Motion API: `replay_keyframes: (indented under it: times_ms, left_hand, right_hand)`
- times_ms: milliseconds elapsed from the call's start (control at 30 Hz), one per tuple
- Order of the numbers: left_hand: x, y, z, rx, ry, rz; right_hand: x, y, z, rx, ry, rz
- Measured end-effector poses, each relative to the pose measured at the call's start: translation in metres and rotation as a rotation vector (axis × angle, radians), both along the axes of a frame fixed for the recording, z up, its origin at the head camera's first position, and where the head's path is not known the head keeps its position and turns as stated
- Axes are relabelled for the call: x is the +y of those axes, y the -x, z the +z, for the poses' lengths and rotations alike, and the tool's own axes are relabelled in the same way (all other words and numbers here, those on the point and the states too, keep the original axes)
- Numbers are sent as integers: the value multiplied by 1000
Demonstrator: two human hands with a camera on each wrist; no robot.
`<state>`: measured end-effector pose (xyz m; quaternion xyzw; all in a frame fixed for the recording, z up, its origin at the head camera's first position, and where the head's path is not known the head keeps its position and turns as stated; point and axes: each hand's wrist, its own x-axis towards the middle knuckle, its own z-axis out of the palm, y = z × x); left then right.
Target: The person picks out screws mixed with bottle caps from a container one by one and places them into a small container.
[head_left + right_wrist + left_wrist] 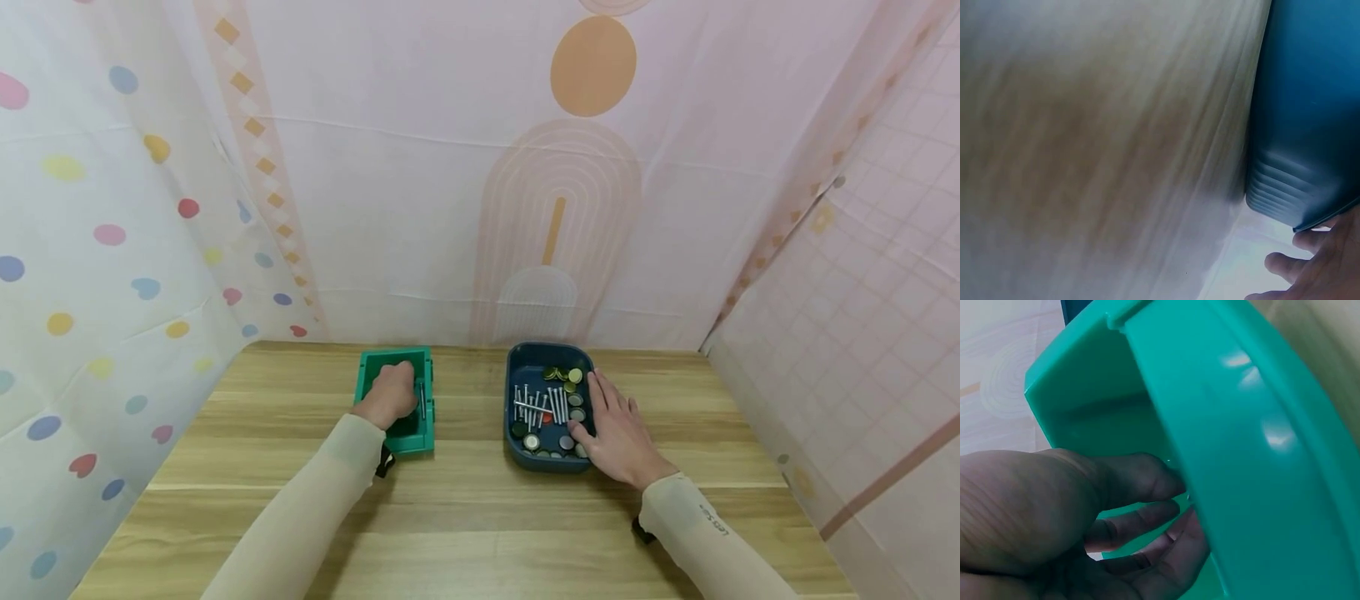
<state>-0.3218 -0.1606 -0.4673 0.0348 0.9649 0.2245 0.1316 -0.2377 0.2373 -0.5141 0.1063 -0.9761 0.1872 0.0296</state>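
The left hand (392,392) is dipped into the green bin (414,445), low in the frame and left of the middle. A silver screw (422,402) can be seen just to the right of that hand, near the right wall of the bin. Its long side is lined up and down in the frame, much like that wall, so it is lain beside the hand and not across it. In the left wrist view, the thumb and fingers are bent toward each other. The tips are partly hidden by the green wall, so it cannot be told if anything is pinched in this grip.

More silver screws (559,406) are kept in the dark blue tray (547,463), right of the middle on the table (465,533). Most are pointed up and down, and one is laid across. The right hand (621,437) is nearest to them. It is rested on the right rim with fingers straight and apart, and nothing is seen pinched. The screws are found just up and left of its thumb.
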Motion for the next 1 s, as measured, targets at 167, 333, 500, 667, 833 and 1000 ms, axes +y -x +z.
replay_keyframes:
  times_ms: [167, 333, 500, 667, 833, 1000]
  left_hand:
    - [-3, -1, 3, 23, -16, 4]
    - [-5, -7, 8, 103, -48, -24]
    - [-4, -10, 10, 179, -90, -50]
    - [-1, -15, 13, 236, -136, -50]
    - [3, -22, 18, 304, -98, -50]
    - [9, -24, 21, 399, -38, -61]
  right_hand:
    - [-2, -1, 1, -1, -2, 0]
    - [-3, -1, 2, -4, 1, -2]
    - [-2, -2, 2, -4, -5, -6]
    - [0, -3, 2, 7, -1, -7]
    - [1, -4, 4, 2, -43, 3]
    - [5, -3, 11, -16, -89, 25]
